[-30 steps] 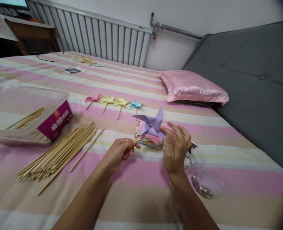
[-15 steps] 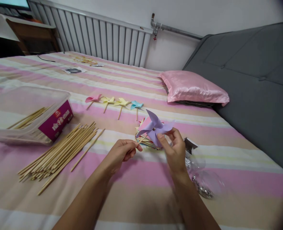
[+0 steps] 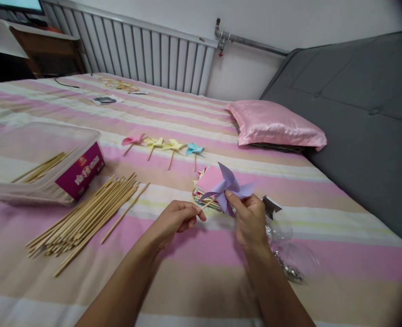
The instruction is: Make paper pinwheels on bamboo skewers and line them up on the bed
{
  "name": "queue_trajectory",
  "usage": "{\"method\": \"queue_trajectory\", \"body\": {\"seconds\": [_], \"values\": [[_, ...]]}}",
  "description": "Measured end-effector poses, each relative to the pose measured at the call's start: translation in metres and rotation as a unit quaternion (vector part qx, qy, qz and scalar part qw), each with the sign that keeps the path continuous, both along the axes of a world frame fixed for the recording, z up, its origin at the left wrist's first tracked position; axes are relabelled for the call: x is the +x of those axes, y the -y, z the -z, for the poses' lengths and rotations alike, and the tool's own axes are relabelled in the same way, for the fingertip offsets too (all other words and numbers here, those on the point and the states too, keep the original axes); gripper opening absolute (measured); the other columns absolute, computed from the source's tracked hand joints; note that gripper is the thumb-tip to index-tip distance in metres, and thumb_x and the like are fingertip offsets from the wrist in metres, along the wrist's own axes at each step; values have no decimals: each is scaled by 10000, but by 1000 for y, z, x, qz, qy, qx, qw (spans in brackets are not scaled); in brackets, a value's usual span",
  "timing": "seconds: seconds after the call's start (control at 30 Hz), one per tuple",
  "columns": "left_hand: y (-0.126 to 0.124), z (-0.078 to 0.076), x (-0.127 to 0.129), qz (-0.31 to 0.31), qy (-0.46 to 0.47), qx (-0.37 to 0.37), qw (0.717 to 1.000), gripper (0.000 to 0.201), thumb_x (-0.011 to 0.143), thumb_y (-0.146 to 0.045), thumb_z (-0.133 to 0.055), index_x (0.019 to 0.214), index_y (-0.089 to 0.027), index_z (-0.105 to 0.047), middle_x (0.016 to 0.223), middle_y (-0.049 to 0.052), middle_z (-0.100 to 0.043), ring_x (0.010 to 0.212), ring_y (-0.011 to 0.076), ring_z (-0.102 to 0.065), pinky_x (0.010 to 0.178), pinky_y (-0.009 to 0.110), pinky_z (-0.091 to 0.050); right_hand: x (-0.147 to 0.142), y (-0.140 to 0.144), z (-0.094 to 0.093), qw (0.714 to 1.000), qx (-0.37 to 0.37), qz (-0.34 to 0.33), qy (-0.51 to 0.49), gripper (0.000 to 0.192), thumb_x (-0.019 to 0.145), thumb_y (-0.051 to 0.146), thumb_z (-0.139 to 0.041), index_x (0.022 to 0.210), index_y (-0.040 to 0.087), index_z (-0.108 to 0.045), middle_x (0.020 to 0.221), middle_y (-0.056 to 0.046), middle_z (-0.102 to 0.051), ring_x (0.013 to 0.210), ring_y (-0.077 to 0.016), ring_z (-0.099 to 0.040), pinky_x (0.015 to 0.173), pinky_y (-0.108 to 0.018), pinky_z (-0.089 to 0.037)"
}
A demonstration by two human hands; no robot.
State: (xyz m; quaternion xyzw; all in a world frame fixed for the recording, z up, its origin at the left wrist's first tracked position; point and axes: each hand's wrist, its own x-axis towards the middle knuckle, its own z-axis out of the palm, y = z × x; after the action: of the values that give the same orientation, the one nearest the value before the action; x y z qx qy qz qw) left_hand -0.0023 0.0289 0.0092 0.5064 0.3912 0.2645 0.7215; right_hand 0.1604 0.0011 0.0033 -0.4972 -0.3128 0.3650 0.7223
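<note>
A purple paper pinwheel is held in the air between my hands. My left hand is closed in a pinch on its thin wooden stick. The thumb of my right hand presses on the pinwheel's centre, with the fingers behind the blades. Beneath the pinwheel lies a stack of coloured paper, partly covered by it. Beyond, a pink pinwheel, two yellow pinwheels and a blue pinwheel lie in a row on the bed.
Left of my hands is a pile of wooden sticks, beside a clear plastic box holding more sticks. Clear bags with small metal pieces lie by my right forearm. A pink pillow rests near the grey headboard.
The pinwheel and my right hand have shifted slightly to the right. My right thumb has moved onto the pinwheel's centre, covering the small fastener that showed there. My left hand keeps its pinch.
</note>
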Motion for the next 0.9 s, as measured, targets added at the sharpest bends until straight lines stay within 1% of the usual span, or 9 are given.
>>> {"method": "queue_trajectory", "body": {"seconds": [0.23,0.43,0.63,0.77,0.9], "values": [[0,0,1,-3,-4,1,1000,267,720,-337,-561,661,-93,-654,433,-55,-401,382,22,-188,418,223,-78,0,-1,3,1000,2,13,10,222,600,289,-772,720,133,-670,691,-13,-661,638,-129,-584,612,-252,-467],[1,1,1,-4,-8,7,1000,255,725,-323,-555,667,-98,-660,435,-55,-405,382,23,-193,421,226,-85,0,-1,5,999,4,18,26,233,617,296,-760,767,137,-680,747,-25,-681,669,-136,-599,669,-274,-483],[1,2,3,3,-3,7,1000,257,725,-329,-555,662,-104,-661,434,-57,-393,381,27,-197,421,226,-91,2,-1,9,998,9,30,49,215,628,303,-747,698,126,-647,676,-15,-633,646,-140,-573,619,-267,-465],[1,3,3,6,-2,13,1000,265,742,-330,-546,672,-100,-659,431,-60,-381,385,30,-192,425,228,-93,3,-1,11,998,9,32,62,223,644,313,-735,712,123,-641,686,-16,-624,655,-142,-569,621,-269,-464],[3,1,3,6,-4,17,1000,278,756,-343,-540,682,-102,-656,441,-60,-382,396,37,-196,433,227,-105,1,-1,9,998,8,32,60,227,642,313,-735,740,127,-649,701,-15,-642,650,-137,-575,627,-267,-471]]}}
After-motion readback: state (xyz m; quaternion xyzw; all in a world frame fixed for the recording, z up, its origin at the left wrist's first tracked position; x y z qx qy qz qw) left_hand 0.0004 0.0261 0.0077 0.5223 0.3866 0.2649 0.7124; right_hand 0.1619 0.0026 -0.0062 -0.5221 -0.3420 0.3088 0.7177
